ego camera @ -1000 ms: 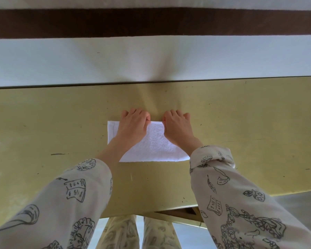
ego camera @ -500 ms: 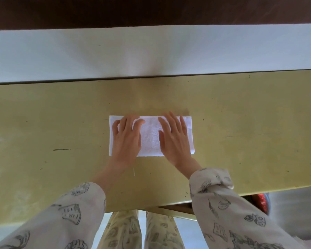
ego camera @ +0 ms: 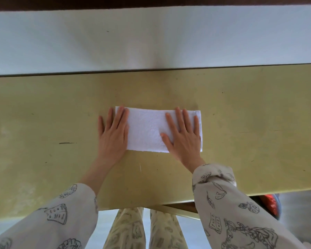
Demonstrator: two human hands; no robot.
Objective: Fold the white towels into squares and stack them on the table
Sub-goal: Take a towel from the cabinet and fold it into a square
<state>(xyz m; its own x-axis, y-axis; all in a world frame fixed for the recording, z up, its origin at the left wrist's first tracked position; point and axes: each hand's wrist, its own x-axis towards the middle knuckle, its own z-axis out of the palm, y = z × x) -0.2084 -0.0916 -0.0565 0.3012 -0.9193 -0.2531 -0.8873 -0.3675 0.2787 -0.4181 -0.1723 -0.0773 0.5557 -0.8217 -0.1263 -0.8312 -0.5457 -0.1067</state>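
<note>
A: Both hands lie flat, fingers straight: the left hand (ego camera: 113, 133) presses the left end of the white towel (ego camera: 147, 130), the right hand (ego camera: 184, 135) the right end.

B: Best to smooth it outward before halving the strip mid-table.

A: The yellowish table (ego camera: 250, 123) is scuffed and meets a pale wall (ego camera: 151, 38)

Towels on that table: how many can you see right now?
1. A single white towel, folded into a long strip, lies mid-table under both flat hands: left hand at its left end, right hand near its right. No stack shows.
</note>
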